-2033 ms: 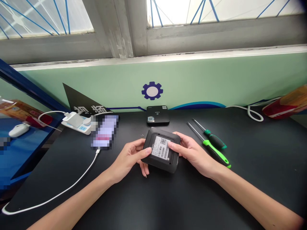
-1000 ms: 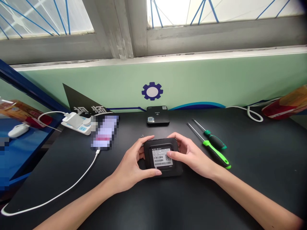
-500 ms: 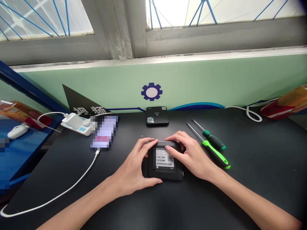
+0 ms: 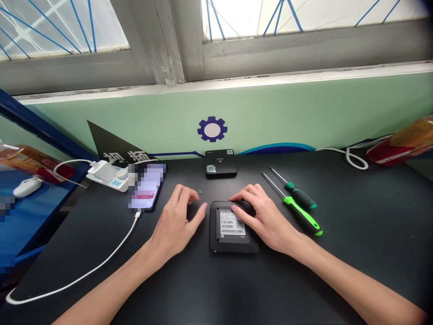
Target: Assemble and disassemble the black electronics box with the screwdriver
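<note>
A black set-top box (image 4: 233,246) lies with its labelled underside up on the dark table. My right hand (image 4: 262,216) grips its far right side, the thumb resting on the white label (image 4: 232,223) and the fingers at the back edge. My left hand (image 4: 177,221) is apart from the box, to its left, with thumb and fingers spread and nothing between them. Just beyond its fingertips lie small screws (image 4: 199,192), too tiny to count.
A second black box (image 4: 221,164) stands by the green partition. Two screwdrivers, one light green (image 4: 302,216) and one dark green (image 4: 301,195), lie to the right. A charging phone (image 4: 149,185) and a white power strip (image 4: 108,176) sit on the left, with a cable (image 4: 101,268) looping forward.
My left hand has let go of the box and moved left toward the screws. My right hand has stayed on the box.
</note>
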A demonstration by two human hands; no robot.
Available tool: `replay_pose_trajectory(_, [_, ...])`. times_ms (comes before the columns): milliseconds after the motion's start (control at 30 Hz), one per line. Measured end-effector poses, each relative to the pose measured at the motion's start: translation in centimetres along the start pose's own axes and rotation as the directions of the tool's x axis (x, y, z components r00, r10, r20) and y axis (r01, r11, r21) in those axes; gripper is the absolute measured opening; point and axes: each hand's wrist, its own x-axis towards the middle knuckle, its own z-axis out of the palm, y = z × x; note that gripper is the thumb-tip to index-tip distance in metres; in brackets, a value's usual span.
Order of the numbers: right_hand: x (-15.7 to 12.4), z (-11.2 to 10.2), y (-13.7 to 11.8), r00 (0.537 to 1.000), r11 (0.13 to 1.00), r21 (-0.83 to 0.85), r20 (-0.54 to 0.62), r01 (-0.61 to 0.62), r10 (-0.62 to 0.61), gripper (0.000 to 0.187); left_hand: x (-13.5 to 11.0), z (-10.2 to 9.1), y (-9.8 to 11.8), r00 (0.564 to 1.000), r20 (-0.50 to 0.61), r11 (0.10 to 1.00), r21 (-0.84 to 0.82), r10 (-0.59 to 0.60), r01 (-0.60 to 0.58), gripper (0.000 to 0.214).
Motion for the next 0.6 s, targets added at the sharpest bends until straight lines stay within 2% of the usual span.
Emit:
replay_pose_trajectory(67, [0.0,-0.1,-0.1,1.000,1.000,0.003,0.005,-0.008,0.008,0.019,0.8,0.1,-0.3,0.998,-0.033,0.991,0.116,-0.056,0.060,0.021])
replay_pose_trajectory(167, [-0.1,-0.2,-0.3,1.000,1.000,0.000,0.001,0.004,-0.004,0.018,2.0,0.5,-0.3,0.999,-0.020,0.933,0.359,-0.033,0.037,0.025])
replay_pose_trajectory(267, [-0.2,-0.2,-0.4,1.000,1.000,-0.009,-0.020,0.022,-0.023,0.017,3.2,1.1,0.3,1.000,0.029,0.761,0.648,-0.001,-0.018,0.035])
replay_pose_trajectory(433, [-0.5,-0.3,-0.3,0.999,0.999,-0.020,-0.028,0.034,-0.035,0.016,4.7,2.3,1.3,0.996,0.086,0.670,0.738,0.016,-0.075,0.042])
replay_pose_trajectory(600, [-0.8,-0.3,0.0,0.997,0.997,-0.034,-0.045,0.064,-0.066,0.015,5.0,2.2,1.9,0.979,0.199,0.606,0.773,0.048,-0.187,0.020])
